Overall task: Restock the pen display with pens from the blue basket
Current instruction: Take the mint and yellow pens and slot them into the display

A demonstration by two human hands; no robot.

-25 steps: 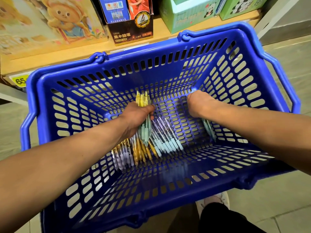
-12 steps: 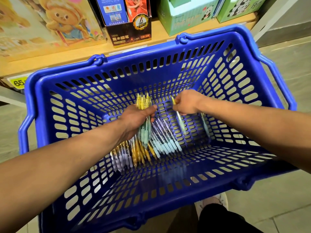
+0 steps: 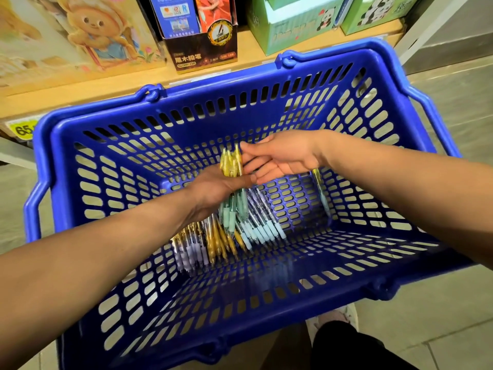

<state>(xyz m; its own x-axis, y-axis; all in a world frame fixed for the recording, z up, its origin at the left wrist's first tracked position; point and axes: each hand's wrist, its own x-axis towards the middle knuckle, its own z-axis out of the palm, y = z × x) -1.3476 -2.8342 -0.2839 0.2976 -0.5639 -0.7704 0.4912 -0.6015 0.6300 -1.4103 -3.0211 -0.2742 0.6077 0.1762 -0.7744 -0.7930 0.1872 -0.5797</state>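
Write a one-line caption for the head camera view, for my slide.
Left hand grips a bundle of pens inside the blue basket; the right hand touches its top; loose pens lie below.

Pens (image 3: pixel 256 231) lie heaped in the basket (image 3: pixel 213 85), one pen (image 3: pixel 321 193) apart at their 3 o'clock. A shelf (image 3: pixel 80 89) bearing boxes (image 3: pixel 290 25) sits at 12 o'clock.

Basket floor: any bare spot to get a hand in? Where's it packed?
Free: the basket floor between the loose pens and the single pen along the right wall. Crowded: the left of the floor, under the loose pens, and above it, where the left hand grips a bundle of pens and the right hand touches it.
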